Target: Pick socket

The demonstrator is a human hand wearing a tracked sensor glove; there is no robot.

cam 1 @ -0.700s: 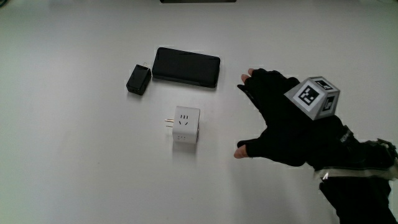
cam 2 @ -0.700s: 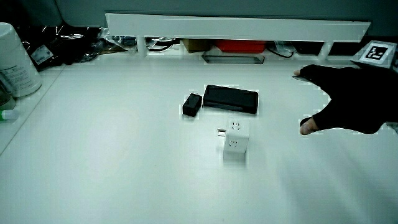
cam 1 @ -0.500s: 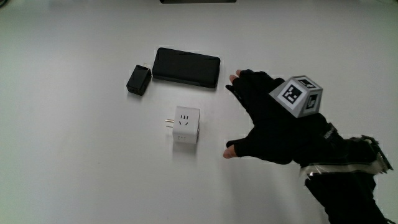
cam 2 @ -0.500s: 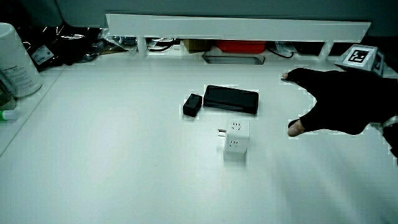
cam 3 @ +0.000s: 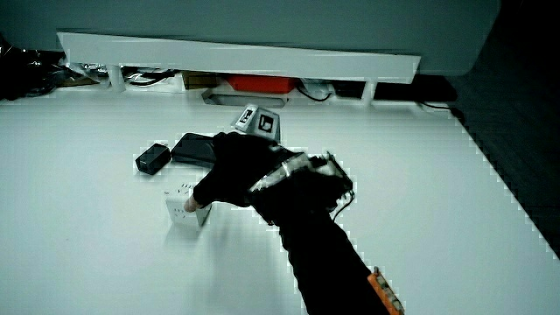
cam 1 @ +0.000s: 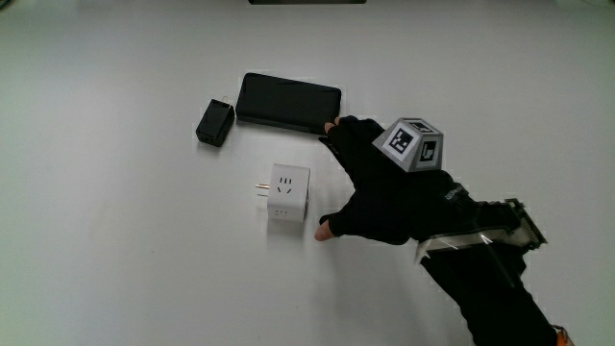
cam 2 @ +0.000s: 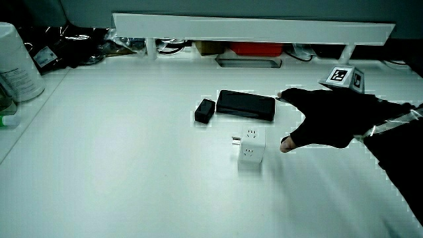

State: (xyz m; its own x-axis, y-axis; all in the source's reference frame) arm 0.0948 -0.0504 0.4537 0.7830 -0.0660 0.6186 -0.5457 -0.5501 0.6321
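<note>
The socket (cam 1: 286, 195) is a white cube with plug prongs on one face, standing on the white table; it also shows in both side views (cam 2: 250, 150) (cam 3: 181, 207). The gloved hand (cam 1: 370, 187) is beside the socket, fingers spread and holding nothing. Its thumb tip (cam 1: 324, 232) is very close to the socket's side, and its fingertips reach to the edge of the black phone (cam 1: 289, 101). The hand (cam 2: 324, 119) appears the same way in a side view, and in a side view the hand (cam 3: 236, 171) partly covers the socket.
A black phone (cam 2: 246, 104) lies flat, farther from the person than the socket. A small black charger (cam 1: 215, 122) sits next to the phone. A low partition (cam 2: 251, 28) with clutter under it runs along the table's edge. A white container (cam 2: 14, 63) stands at the table's corner.
The hand has moved across the table toward the socket, from well apart to right beside it, still spread. The socket, phone and charger have not moved.
</note>
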